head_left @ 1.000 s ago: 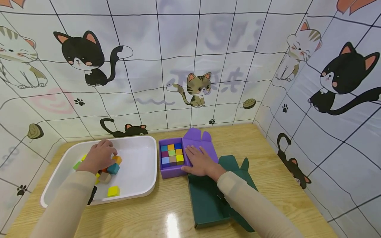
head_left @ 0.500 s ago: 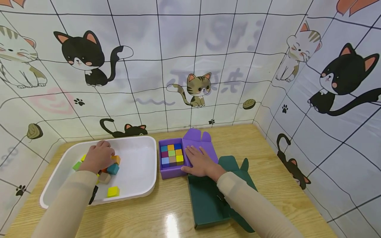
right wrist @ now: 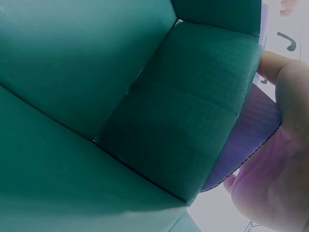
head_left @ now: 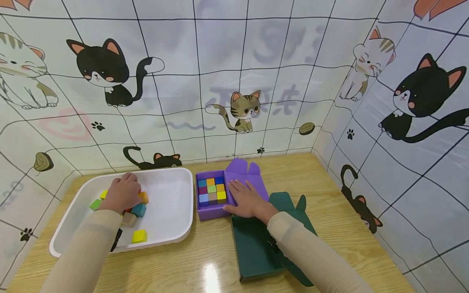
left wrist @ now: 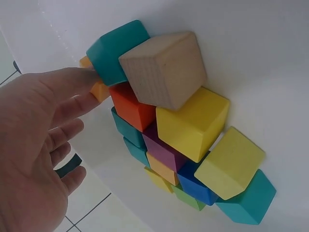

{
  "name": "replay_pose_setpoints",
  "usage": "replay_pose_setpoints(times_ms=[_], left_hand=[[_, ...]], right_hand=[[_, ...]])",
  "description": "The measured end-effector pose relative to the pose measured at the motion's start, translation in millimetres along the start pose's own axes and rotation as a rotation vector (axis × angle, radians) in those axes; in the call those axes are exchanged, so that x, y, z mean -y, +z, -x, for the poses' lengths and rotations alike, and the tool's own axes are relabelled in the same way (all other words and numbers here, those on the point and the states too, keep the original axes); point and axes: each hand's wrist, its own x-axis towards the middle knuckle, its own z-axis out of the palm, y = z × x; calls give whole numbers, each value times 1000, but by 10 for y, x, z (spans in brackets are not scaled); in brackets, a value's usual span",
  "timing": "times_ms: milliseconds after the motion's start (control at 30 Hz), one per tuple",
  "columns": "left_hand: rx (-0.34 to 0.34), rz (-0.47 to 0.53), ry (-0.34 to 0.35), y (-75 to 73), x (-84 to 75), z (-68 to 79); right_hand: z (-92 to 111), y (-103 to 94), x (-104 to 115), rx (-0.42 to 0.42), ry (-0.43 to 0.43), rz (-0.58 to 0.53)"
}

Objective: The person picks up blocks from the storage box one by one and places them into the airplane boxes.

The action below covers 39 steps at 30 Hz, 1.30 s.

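Observation:
Over the white tray [head_left: 168, 221], my left hand [head_left: 123, 193] bends its fingers down among a heap of coloured wooden cubes. In the left wrist view its thumb and a finger meet beside a teal cube [left wrist: 116, 53] and an orange cube [left wrist: 99, 91]; whether they pinch one is hidden. A plain wood cube [left wrist: 164, 70], a red cube [left wrist: 133, 106] and a yellow cube [left wrist: 193, 123] lie close by. My right hand [head_left: 247, 199] lies flat with straight fingers on the opened lid [head_left: 256, 183] of a purple box [head_left: 214, 213]. Rows of coloured cubes fill that box.
A dark green box [head_left: 256, 248] stands opened under my right forearm, its flaps [head_left: 283, 199] spread toward the back. A lone yellow cube [head_left: 139, 236] lies near the tray's front wall. Behind the wooden table [head_left: 183, 268] hangs a cat-print wall cover [head_left: 176, 93].
My left hand has drawn its fingers closer together and shifted slightly left among the cubes. My right hand stays on the purple lid.

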Motion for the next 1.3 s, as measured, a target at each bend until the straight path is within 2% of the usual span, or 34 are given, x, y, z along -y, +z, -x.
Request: replay_pose_setpoints(times_ms=[167, 400, 567, 900, 1033, 1300], left_hand=[[-28, 0, 4, -62, -22, 7], [-102, 59, 3, -276, -96, -14], [-120, 86, 20, -421, -212, -21], [-171, 140, 134, -721, -584, -28], [-187, 140, 173, -774, -765, -87], [-218, 101, 292, -776, -1127, -230]], right_hand=[[-1, -5, 6, 3, -2, -2], [-6, -5, 3, 3, 5, 2], [-7, -2, 2, 5, 9, 4], [-17, -20, 24, 22, 19, 17], [-18, -28, 37, 23, 21, 27], [-35, -38, 43, 24, 39, 27]])
